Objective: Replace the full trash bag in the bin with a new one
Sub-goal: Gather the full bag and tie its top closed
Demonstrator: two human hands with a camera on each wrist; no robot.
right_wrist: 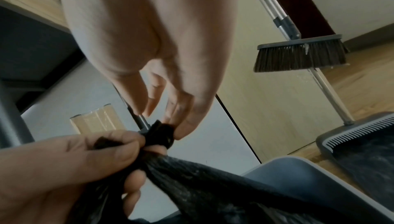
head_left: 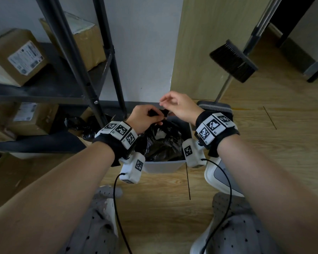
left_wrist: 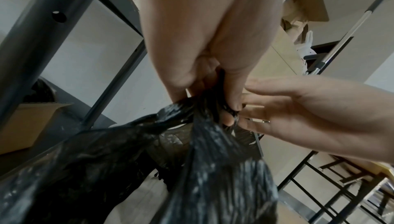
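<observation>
A grey bin (head_left: 162,166) stands on the wooden floor against the wall, with a full black trash bag (head_left: 161,143) inside it. My left hand (head_left: 154,116) grips the gathered neck of the trash bag (left_wrist: 204,143) above the bin, fingers and thumb curled round the twisted plastic. My right hand (head_left: 165,105) hovers just right of it with relaxed, fairly straight fingers. In the right wrist view its lower fingertips (right_wrist: 170,118) touch the dark twisted end of the bag (right_wrist: 162,133) that sticks out of my left hand (right_wrist: 119,145). No new bag is in view.
A dark metal shelf rack (head_left: 92,88) with cardboard boxes (head_left: 17,55) stands close on the left, with other black bags (head_left: 84,125) under it. A broom (head_left: 233,61) and dustpan (head_left: 215,106) lean at the right. A white and grey object (head_left: 218,173) lies beside the bin.
</observation>
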